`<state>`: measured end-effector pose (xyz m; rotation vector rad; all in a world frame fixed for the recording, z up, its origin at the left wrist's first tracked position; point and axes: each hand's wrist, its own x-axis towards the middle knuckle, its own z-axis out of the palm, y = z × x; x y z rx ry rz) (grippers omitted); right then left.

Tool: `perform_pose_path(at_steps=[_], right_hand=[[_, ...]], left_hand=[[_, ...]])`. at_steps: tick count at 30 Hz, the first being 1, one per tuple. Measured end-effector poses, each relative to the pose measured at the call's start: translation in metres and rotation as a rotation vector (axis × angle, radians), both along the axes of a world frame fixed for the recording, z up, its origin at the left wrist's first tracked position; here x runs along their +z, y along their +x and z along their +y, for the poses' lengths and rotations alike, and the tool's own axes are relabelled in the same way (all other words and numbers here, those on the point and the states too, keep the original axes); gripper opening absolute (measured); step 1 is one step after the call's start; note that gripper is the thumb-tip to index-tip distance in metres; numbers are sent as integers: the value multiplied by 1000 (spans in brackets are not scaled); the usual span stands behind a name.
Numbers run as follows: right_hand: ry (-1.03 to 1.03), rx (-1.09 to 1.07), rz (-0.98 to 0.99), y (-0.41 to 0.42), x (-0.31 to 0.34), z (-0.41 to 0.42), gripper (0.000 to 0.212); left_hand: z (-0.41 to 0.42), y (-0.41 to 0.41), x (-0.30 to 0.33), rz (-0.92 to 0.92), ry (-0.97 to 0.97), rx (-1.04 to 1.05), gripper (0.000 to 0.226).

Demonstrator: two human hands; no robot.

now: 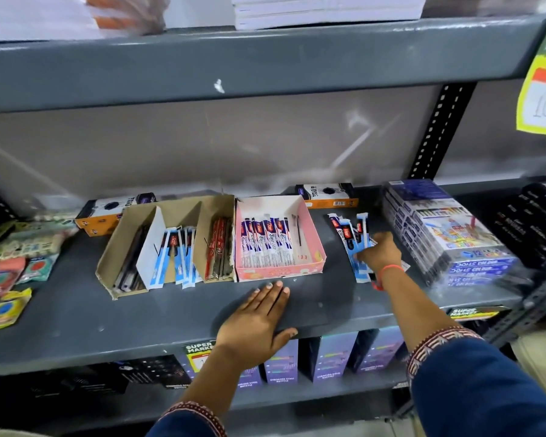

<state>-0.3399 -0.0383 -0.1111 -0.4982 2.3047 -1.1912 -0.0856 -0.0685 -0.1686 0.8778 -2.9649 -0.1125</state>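
My right hand point(380, 252) grips a bunch of blue-and-white pen packets point(349, 238) lying on the grey shelf point(76, 310), to the right of a pink box point(312, 247). The pink box holds a row of the same pen packets point(265, 241). My left hand point(256, 323) rests flat on the shelf's front edge, fingers straight, just in front of the pink box, holding nothing. An orange thread is tied round my right wrist.
A brown cardboard box point(114, 257) with dividers holds more pens left of the pink box. Crayon packs point(448, 231) are stacked at the right. Orange-and-black boxes point(328, 195) stand at the back. Small packets point(10, 279) lie at far left. A yellow price tag point(542, 96) hangs upper right.
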Motion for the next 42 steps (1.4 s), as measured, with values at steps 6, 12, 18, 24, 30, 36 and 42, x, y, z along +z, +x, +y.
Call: perform_pose_path(at_steps=[6,12,18,24,30,36,42], right_hand=[[-138,-116,-75,-9,2,9,14],[-528,-177,-533,16,13,17,12],[-582,-120,-840,77,13,54,22],[-572,-29,-805,112,12,90,25],[-693,-37,-917,122,18,112,24],[-760,12,-799,124,27,122,21],[-772,61,-765,124,30,126,21]], left_hand=[[2,-2,8,-61,15,31,83],[0,-1,-2,-2,-43,-7,92],[2,-2,-2,-28,-31,5,87],[0,-2,-6,22,-86,-7,102],[-1,0,-4,3,-67,-2,87],[2,2,-4,31,-84,34,76],[2,1,-5,34,-130,33,76]])
